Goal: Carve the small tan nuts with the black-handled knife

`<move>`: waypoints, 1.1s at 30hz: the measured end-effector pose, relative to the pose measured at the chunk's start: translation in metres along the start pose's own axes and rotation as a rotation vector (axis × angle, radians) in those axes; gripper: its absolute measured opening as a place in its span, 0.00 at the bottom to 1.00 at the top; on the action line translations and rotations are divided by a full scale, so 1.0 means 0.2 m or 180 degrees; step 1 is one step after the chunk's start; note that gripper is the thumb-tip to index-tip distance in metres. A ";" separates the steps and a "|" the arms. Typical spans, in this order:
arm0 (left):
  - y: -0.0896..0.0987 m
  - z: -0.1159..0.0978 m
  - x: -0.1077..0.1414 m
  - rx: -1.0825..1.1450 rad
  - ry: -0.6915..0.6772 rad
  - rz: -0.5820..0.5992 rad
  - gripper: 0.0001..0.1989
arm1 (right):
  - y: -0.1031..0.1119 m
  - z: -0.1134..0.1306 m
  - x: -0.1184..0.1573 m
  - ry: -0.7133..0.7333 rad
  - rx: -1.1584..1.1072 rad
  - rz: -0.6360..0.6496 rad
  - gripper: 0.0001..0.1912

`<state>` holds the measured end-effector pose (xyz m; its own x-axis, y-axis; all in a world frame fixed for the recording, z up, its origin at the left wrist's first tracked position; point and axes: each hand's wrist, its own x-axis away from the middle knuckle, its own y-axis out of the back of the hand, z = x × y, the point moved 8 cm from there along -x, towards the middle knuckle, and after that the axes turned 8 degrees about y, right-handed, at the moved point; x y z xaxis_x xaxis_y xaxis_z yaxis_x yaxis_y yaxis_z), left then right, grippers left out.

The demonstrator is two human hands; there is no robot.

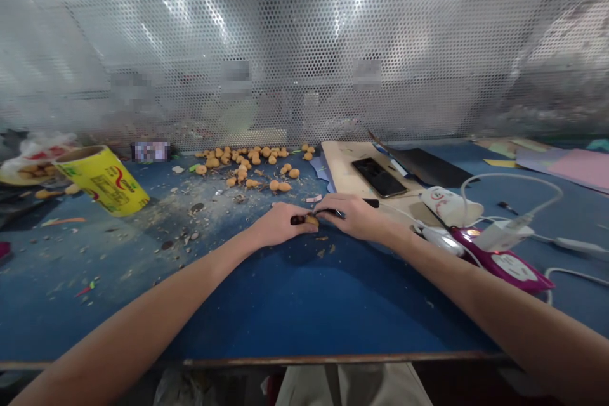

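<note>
My left hand [284,223] is closed around a small gourd [311,221], brown on one side and dark on the other, a little above the blue table [285,304]. Close beside it on the right, my right hand [349,214] grips a thin dark tool [335,212], whose tip meets the gourd. A black handle end [371,203] sticks out behind that hand. Small tan gourds [242,162] lie in a loose heap beyond my hands. Shavings [323,247] are scattered just below the gourd.
A yellow roll [109,181] and a plastic bag [33,158] are at left. To the right are a phone [379,176] on cardboard [337,162], a paper cup [451,205], a magenta power strip [516,269] and white cables. Perforated metal [304,44] stands behind.
</note>
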<state>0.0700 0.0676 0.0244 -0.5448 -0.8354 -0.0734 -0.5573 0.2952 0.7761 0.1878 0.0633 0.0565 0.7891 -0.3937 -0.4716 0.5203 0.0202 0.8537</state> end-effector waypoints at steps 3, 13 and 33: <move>0.00 0.00 0.00 0.0064 0.0036 0.0033 0.18 | 0.00 -0.02 0.01 -0.0031 -0.0048 0.0115 0.11; -0.01 0.01 0.00 0.0158 0.0063 0.0072 0.19 | -0.01 0.01 -0.01 0.0023 0.0001 0.0210 0.12; 0.00 0.01 -0.01 0.0113 0.0041 -0.0037 0.19 | -0.03 0.03 -0.01 -0.0163 0.0318 0.0064 0.14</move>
<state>0.0695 0.0697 0.0231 -0.5302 -0.8446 -0.0741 -0.5854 0.3015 0.7526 0.1806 0.0585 0.0545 0.7801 -0.4405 -0.4444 0.4674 -0.0621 0.8819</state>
